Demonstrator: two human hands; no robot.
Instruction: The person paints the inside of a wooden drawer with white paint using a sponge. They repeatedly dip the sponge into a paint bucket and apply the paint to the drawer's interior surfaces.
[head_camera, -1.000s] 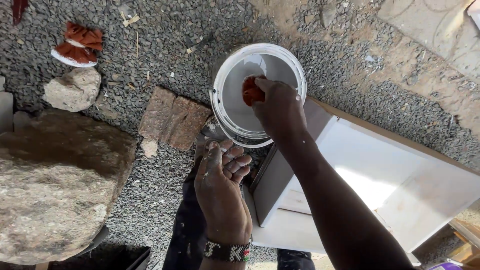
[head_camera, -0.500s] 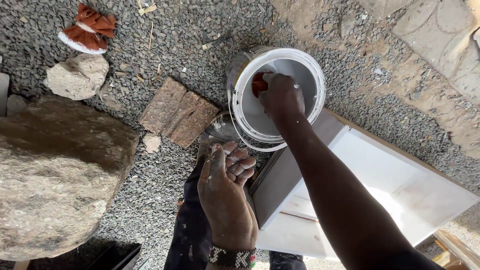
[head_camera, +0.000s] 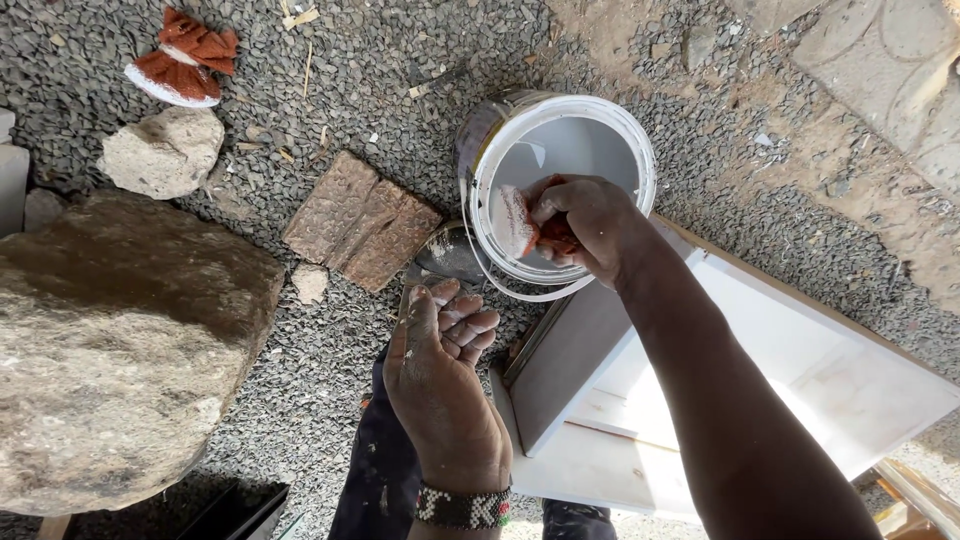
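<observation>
My right hand (head_camera: 585, 222) reaches over the rim of a white paint bucket (head_camera: 600, 125) and grips an orange cloth (head_camera: 518, 222) whose end is coated in white paint. The cloth sits at the bucket's near left rim. My left hand (head_camera: 440, 375) hovers below the bucket with loosely curled fingers, empty, paint smears on its skin and a beaded band at the wrist. A white wooden box (head_camera: 800, 360) lies on its side under my right forearm.
Grey gravel covers the ground. A large rock (head_camera: 110, 340) fills the left side, with a smaller stone (head_camera: 160, 150) above it. A brown brick slab (head_camera: 360, 220) lies left of the bucket, a round lid (head_camera: 450, 252) beside it. An orange-and-white cloth (head_camera: 185, 60) lies far left.
My right hand has lifted the cloth from deep in the bucket up to its near left rim, its tip now white with paint. The view shifted, so the bucket sits further right.
</observation>
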